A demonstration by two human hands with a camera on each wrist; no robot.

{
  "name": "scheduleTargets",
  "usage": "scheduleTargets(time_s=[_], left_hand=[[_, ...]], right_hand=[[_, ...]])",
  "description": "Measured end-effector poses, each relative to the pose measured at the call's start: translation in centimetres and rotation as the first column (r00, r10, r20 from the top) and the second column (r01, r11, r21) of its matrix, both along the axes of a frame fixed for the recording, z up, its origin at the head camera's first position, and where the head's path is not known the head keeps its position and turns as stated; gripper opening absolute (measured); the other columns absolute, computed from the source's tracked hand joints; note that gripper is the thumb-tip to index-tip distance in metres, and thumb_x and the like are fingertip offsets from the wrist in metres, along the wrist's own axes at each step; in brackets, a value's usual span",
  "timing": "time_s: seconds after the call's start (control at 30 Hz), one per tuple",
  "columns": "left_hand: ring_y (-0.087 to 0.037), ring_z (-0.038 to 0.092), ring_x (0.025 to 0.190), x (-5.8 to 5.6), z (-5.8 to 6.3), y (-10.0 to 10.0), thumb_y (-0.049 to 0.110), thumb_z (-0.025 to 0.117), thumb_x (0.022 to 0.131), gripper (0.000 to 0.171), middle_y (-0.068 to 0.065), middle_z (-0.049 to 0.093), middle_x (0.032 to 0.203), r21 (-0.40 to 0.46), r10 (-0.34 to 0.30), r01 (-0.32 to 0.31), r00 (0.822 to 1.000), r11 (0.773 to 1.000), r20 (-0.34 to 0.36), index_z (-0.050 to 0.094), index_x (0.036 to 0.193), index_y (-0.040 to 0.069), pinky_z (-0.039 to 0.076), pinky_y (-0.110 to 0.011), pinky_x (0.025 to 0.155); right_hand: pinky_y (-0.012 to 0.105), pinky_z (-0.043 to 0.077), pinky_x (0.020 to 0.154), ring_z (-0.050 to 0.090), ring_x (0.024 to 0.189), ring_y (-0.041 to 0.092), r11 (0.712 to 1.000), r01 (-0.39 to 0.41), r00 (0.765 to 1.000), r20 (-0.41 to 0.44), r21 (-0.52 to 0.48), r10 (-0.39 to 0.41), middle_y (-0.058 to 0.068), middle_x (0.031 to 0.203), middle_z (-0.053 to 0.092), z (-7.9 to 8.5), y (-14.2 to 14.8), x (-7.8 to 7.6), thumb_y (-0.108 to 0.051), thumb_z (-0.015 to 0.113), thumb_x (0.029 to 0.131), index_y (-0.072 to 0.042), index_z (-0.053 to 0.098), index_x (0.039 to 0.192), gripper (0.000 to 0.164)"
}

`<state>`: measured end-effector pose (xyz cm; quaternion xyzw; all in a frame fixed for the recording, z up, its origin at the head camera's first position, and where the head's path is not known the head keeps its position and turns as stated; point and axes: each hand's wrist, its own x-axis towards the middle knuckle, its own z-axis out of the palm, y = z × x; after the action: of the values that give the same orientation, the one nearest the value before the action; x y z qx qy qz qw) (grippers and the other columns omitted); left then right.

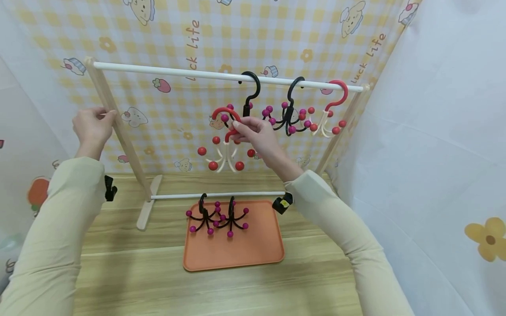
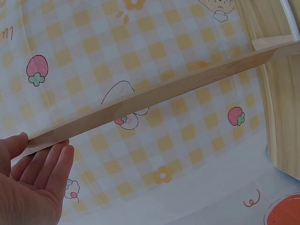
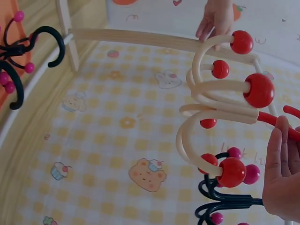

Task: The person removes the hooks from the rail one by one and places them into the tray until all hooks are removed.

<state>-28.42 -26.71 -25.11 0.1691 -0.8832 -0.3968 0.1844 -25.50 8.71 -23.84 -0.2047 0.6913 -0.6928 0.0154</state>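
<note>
My right hand point(image 1: 258, 136) pinches the red hook of a multi-arm hanger point(image 1: 226, 151) with cream arms and red balls. It holds this hanger upright, below and in front of the white top rod point(image 1: 166, 71). In the right wrist view the hanger's cream arms point(image 3: 220, 112) spread out beside the hand point(image 3: 283, 173). My left hand point(image 1: 94, 127) grips the left wooden post point(image 1: 128, 151) of the rack, thumb on one side and fingers on the other, as the left wrist view shows. A black hanger point(image 1: 253, 90) on the rod is partly hidden behind my right hand.
Farther right on the rod hang another black hanger point(image 1: 290, 109) with magenta balls and a red-hooked hanger point(image 1: 336, 103). An orange tray point(image 1: 253, 245) on the wooden table holds two black hangers point(image 1: 231, 219). A lower white rod point(image 1: 174, 196) runs behind the tray.
</note>
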Motion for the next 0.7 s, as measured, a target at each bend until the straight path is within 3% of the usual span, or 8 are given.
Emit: scheduleTargets(time_s=[0.2,0.33,0.53,0.7], left_hand=[[-0.030,0.031,0.119,-0.1,-0.1,-0.2,0.037,0.040,0.090,0.051,-0.020,0.049,0.119,-0.005,-0.001,0.001,1.000,1.000,-0.002,0.048,0.125,0.001,0.025,-0.040,0.095],[-0.030,0.029,0.121,-0.2,-0.1,-0.2,0.037,0.039,0.090,0.051,-0.021,0.048,0.120,-0.002,-0.006,0.006,1.000,1.000,0.001,0.047,0.126,0.001,0.025,-0.040,0.096],[-0.029,0.026,0.123,-0.1,-0.1,-0.3,0.037,0.040,0.090,0.052,-0.019,0.048,0.121,0.005,-0.025,0.025,1.000,1.000,0.007,0.045,0.127,0.001,0.024,-0.040,0.097],[-0.029,0.029,0.121,-0.1,0.0,-0.4,0.037,0.040,0.090,0.051,-0.018,0.051,0.119,0.002,-0.020,0.020,1.000,1.000,0.003,0.047,0.126,0.001,0.026,-0.039,0.096]], right_hand=[[0.041,0.044,0.080,0.061,0.078,0.024,0.998,0.011,0.999,0.046,0.062,-0.014,0.017,0.094,0.062,-2.3,0.9,0.4,-0.019,0.057,0.087,0.001,0.060,0.099,0.024],[0.036,0.046,0.075,0.060,0.073,0.023,0.991,0.048,0.996,0.073,0.123,-0.057,0.014,0.088,0.064,-3.9,1.7,1.0,-0.022,0.060,0.085,-0.001,0.062,0.094,0.023],[0.029,0.047,0.063,0.053,0.061,0.016,0.992,0.066,0.985,0.155,0.105,-0.082,0.011,0.082,0.064,-6.5,3.1,1.5,-0.015,0.058,0.086,0.004,0.058,0.092,0.020],[0.026,0.044,0.057,0.049,0.058,0.014,0.985,0.094,0.962,0.240,0.144,-0.127,0.007,0.076,0.061,-8.8,4.4,2.1,-0.019,0.059,0.085,0.004,0.057,0.094,0.024]])
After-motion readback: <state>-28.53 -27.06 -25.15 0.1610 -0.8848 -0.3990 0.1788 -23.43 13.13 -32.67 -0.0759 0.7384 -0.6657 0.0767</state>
